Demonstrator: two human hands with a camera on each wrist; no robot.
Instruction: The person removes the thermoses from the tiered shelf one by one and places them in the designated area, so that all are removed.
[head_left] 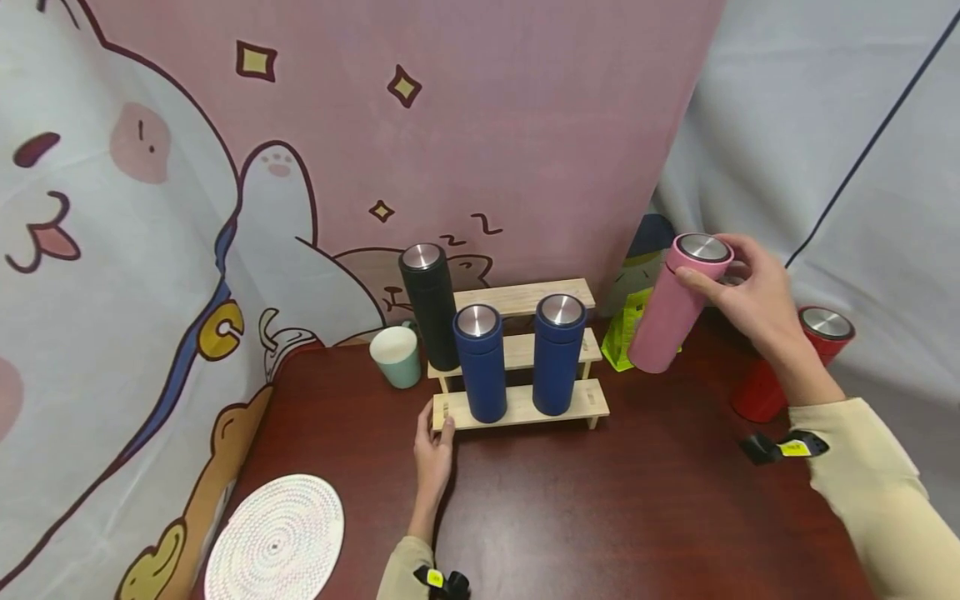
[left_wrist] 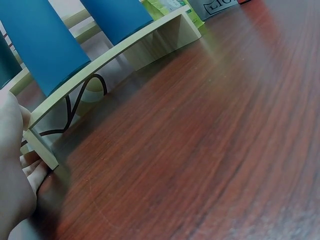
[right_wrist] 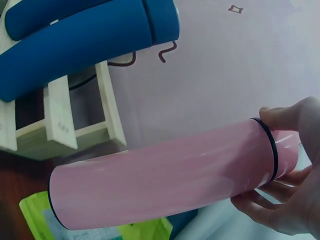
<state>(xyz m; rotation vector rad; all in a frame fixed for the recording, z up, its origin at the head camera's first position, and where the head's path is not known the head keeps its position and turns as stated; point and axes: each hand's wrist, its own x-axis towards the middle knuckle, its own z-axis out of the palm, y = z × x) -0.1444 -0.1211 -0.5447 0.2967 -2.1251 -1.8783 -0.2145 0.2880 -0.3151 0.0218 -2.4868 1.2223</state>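
Note:
My right hand (head_left: 753,287) grips a pink thermos (head_left: 671,312) near its steel-topped lid, holding it tilted in the air to the right of a small wooden tiered rack (head_left: 525,407). In the right wrist view, thumb and fingers wrap the pink thermos (right_wrist: 160,180) around its lid seam. My left hand (head_left: 433,454) holds the left end of the rack's lowest step, thumb on top; the left wrist view shows fingers beneath by the leg. Two blue thermoses (head_left: 482,367) (head_left: 557,358) stand on the lowest step. A black thermos (head_left: 431,308) stands on the middle step at left.
A red thermos (head_left: 761,392) stands on the right, partly behind my right forearm. A yellow-green packet (head_left: 621,337) lies right of the rack. Left of it is a light green mug (head_left: 397,358). A round woven mat (head_left: 275,537) lies front left. Printed cloth hangs behind the table.

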